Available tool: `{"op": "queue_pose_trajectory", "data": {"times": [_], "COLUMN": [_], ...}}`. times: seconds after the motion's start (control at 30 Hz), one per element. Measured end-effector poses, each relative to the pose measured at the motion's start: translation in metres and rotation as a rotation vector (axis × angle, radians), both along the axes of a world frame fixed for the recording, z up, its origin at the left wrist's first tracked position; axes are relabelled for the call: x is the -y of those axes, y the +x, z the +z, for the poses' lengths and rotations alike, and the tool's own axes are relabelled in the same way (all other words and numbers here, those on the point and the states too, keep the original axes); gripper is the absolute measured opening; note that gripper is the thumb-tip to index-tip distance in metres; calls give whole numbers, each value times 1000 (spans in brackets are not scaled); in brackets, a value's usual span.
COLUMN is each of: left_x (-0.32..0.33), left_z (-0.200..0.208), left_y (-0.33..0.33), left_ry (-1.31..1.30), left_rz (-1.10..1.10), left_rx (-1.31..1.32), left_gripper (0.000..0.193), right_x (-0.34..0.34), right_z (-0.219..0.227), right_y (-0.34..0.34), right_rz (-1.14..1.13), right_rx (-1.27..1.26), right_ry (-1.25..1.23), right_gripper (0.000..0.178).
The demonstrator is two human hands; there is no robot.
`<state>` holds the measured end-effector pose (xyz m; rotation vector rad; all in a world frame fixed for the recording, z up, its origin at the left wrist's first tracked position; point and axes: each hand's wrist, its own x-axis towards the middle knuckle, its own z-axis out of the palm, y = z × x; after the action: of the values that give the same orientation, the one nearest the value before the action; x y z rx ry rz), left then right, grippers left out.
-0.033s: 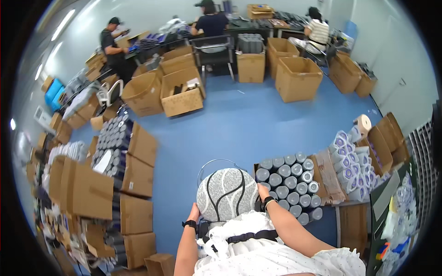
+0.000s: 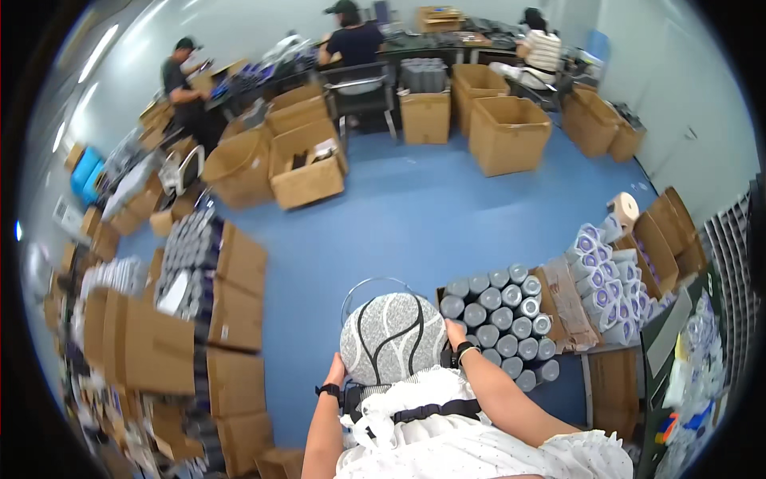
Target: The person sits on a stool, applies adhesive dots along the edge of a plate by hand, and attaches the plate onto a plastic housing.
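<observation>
A round seat, seemingly a stool (image 2: 391, 339), with a grey speckled cover crossed by black and white curved lines, is directly in front of my body. A thin metal hoop (image 2: 383, 279) shows behind its far edge. My left hand (image 2: 336, 371) grips the seat's left side, with its fingers mostly hidden. On the opposite edge, my right hand (image 2: 456, 334) holds the seat, close to a box of grey cylindrical bottles (image 2: 500, 319). What is under the seat is hidden.
Stacked cardboard boxes (image 2: 237, 299) with grey bottles stand at left. Wrapped bottles (image 2: 600, 279) and a dark table (image 2: 678, 375) are at right. Across the blue floor (image 2: 399, 215) are open cartons (image 2: 511, 132) and people: one standing (image 2: 187, 88), two seated at a far table.
The surroundings have shifted slightly left in view, as the camera has turned a little. My hands keep the same hold on the stool.
</observation>
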<state>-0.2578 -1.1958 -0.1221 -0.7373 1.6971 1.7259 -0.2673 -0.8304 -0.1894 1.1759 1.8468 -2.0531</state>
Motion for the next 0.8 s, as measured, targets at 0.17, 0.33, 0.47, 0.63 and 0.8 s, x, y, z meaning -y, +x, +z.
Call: {"op": "queue_pose_trajectory", "data": {"times": [0.17,0.33,0.47,0.63,0.8], "left_x": [-50,-82,-123,-180,-267], "left_z": [-9,-15,-9,-32,-36], "left_y": [-145,-299,-399,-500,-588], "left_ry": [-27,25,280,356,304], "left_rz": [-279,-471,-635,-705,-784], "left_rx": [-20,-58,65,188,225], "left_gripper": [58,74,61,58,58], "right_x": [-36,-43,-68,-101,-160], "right_z": [-52,8,43,91,93], "right_y": [-48,-130,-178,-232,-299], "right_rz": [-227,-389,-531,-531,-613], "right_rx": [-9,58,44,-18,-23], "right_ry": [42,-8,161,95,154], "right_gripper": [49,47,47,43,44]}}
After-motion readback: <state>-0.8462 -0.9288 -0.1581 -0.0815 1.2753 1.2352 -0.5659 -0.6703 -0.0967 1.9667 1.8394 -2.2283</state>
